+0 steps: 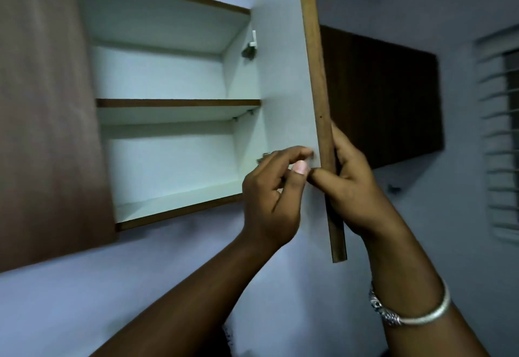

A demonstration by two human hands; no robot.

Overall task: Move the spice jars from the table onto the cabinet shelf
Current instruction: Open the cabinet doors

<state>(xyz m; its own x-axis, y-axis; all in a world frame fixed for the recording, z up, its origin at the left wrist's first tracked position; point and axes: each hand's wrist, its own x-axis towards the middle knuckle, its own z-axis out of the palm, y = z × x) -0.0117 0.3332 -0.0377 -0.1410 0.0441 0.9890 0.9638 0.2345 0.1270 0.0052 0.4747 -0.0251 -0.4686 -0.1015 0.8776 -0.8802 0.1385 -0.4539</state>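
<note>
door held wide, jars out of sight

the spice jars are not showing anywhere in this view; presumably they are sitting on the table below. the cabinet shelf (177, 103) is lying exposed because the cabinet door (280, 90) is standing swung out, edge-on. the right hand (351, 182) is wrapping its brown edge, thumb on the pale inner face and fingers curling behind, likely steadying it for loading. the left hand (269, 202) is curling against the inner face, thumb and forefinger nearly meeting; whether they are pinching anything, i cannot tell.
</note>
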